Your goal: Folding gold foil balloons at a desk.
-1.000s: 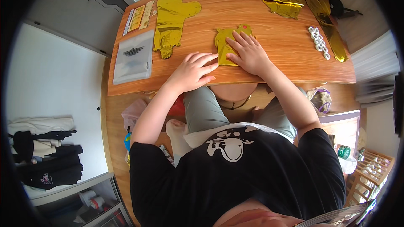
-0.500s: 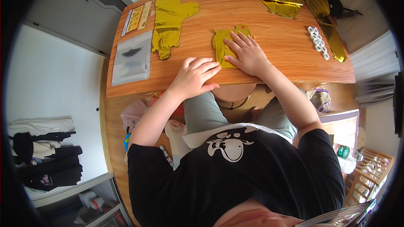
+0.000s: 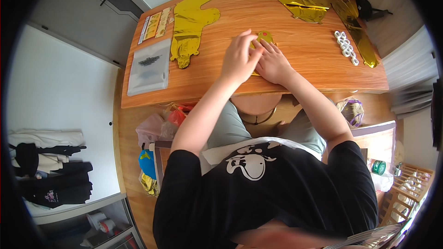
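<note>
A folded gold foil balloon (image 3: 265,34) with a small red spot lies near the front edge of the table, mostly hidden beneath my hands. My right hand (image 3: 274,64) rests flat over it with the fingers stretched out. Just to its left, my left hand (image 3: 239,57) is over the foil with fingers extended and thumb apart, overlapping the right fingertips in this view. Whether the left fingers touch the foil, I cannot tell. Farther left, a larger gold foil balloon (image 3: 188,23) is spread flat.
On the wooden table (image 3: 230,14), a clear plastic bag (image 3: 149,70) and printed cards (image 3: 154,25) lie at left. More gold foil balloons (image 3: 307,0) are at the back right, beside small white rolls (image 3: 345,47) and a black device (image 3: 369,9). A round stool (image 3: 256,103) stands below.
My left hand has moved right and away from me, from the foil's left corner to over it. My right hand stays on the foil, shifted slightly.
</note>
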Available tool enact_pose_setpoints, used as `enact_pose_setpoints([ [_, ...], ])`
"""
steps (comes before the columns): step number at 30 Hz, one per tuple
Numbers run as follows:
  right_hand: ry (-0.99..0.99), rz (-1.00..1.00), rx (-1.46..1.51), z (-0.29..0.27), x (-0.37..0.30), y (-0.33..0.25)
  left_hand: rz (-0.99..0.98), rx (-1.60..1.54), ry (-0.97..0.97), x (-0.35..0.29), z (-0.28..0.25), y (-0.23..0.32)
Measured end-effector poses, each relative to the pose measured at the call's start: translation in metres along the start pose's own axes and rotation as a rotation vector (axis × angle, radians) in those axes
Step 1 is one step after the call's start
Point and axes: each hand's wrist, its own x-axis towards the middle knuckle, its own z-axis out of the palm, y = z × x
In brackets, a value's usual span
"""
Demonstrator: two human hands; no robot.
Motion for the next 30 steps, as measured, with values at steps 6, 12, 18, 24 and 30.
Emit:
enact_pose_setpoints([
  [6, 0.037, 0.065, 0.239, -0.003, 0.004, -0.001, -0.183, 0.297, -0.253, -0.013, 0.03, -0.019],
  [12, 0.201, 0.263, 1.683, -0.019, -0.004, 0.038, -0.224, 0.41, -0.345, -0.012, 0.034, -0.019],
  [18, 0.133, -0.015, 0.438, -0.048, -0.08, 0.061, -0.241, 0.525, -0.426, -0.013, 0.034, -0.016],
  [24, 0.136, -0.268, 0.252, -0.057, -0.092, 0.062, -0.244, 0.541, -0.447, -0.011, 0.035, -0.014],
  [30, 0.067, -0.536, -0.081, -0.066, -0.07, 0.086, -0.209, 0.565, -0.42, -0.014, 0.038, -0.015],
])
